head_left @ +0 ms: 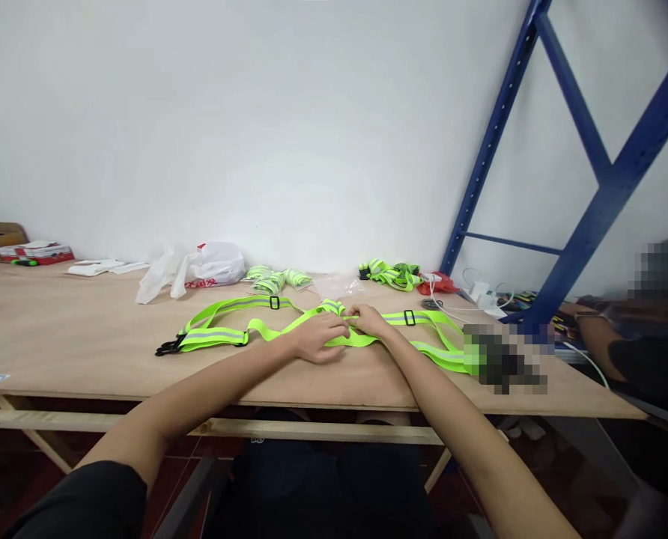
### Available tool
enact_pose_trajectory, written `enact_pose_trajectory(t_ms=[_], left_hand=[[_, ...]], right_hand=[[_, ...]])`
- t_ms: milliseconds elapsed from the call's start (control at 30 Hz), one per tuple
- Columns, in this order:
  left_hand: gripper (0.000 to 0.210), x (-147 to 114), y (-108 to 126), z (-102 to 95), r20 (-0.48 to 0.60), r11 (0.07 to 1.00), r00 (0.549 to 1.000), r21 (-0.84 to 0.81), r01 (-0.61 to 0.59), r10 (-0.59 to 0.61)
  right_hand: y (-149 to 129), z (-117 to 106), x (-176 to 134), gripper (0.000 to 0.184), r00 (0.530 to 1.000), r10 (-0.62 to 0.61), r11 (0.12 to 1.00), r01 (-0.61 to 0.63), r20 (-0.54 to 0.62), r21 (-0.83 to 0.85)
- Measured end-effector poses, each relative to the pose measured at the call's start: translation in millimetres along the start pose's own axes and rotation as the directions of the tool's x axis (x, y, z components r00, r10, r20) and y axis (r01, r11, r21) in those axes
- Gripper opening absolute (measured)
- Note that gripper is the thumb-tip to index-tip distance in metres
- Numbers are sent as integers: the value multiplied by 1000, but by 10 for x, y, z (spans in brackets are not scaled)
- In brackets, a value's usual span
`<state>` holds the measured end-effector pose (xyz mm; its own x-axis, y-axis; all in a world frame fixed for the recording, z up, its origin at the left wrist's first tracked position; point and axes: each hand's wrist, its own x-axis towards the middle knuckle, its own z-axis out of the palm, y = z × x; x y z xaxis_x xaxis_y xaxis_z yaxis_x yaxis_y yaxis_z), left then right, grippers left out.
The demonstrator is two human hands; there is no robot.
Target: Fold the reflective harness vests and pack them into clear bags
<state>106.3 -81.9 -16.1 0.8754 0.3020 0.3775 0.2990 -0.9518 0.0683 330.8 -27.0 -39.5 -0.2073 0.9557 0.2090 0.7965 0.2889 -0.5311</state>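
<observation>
A neon-green reflective vest (213, 337) made of straps with grey stripes lies spread across the wooden table. Black buckles (170, 346) show at its left end, and a black slider (409, 318) sits on a strap to the right. My left hand (320, 337) rests at the vest's middle, its fingers curled over the straps. Just beside it, my right hand (366, 320) pinches the same central part, where the straps bunch together. The fingertips partly hide what they grip. A blurred patch covers the vest's right end.
Folded green straps in clear packets (269, 281), a white plastic bag (216, 263) and a loose green strap bundle (393, 274) lie along the wall. Cartons (36, 252) stand far left. A blue metal frame (578, 224) rises at right, near another person's arm (597, 340) and white cables.
</observation>
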Motion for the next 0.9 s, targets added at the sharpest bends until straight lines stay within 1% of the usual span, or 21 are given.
enact_pose_trajectory(t_ms=[33,67,100,167,233,267,333,433,567,700,800,900], left_hand=[[36,32,23,28,48,997,998,-56,-47,50],[40,60,37,60,92,992,993,-110,-61,71],[44,78,46,95,138,987,988,-155,-46,68],[54,88,61,157,217,977,976,-213,26,22],[63,68,86,191,259,968,966,-240,79,-15],[67,54,104,195,270,965,963,-247,85,-16],[72,31,143,182,291,965,957,-251,75,2],[79,23,193,141,337,969,941,-236,67,17],[80,38,239,86,354,969,935,-234,82,7],[77,41,285,32,347,965,938,-244,98,-8],[79,36,298,33,354,959,935,-255,123,-26],[75,39,292,70,327,958,945,-262,120,-29]], right_hand=[[-6,-8,5,11,1000,-12,1000,12,-4,-14],[-14,-16,9,11,1000,-25,999,25,-6,-27],[-23,-24,12,12,999,-38,998,37,-2,-40],[-46,-37,17,13,998,-58,996,59,18,-63],[-72,-45,19,13,997,-70,993,73,37,-91],[-85,-47,19,13,997,-72,991,76,33,-111],[-102,-49,15,13,997,-71,984,68,-12,-165],[-106,-55,0,16,991,-45,962,10,-123,-272],[-90,-96,-4,22,973,0,913,-93,-229,-396],[-66,-172,33,24,956,14,874,-153,-292,-461],[-37,-223,58,26,952,9,862,-163,-307,-480],[-21,-247,62,26,958,-39,867,-109,-284,-486]])
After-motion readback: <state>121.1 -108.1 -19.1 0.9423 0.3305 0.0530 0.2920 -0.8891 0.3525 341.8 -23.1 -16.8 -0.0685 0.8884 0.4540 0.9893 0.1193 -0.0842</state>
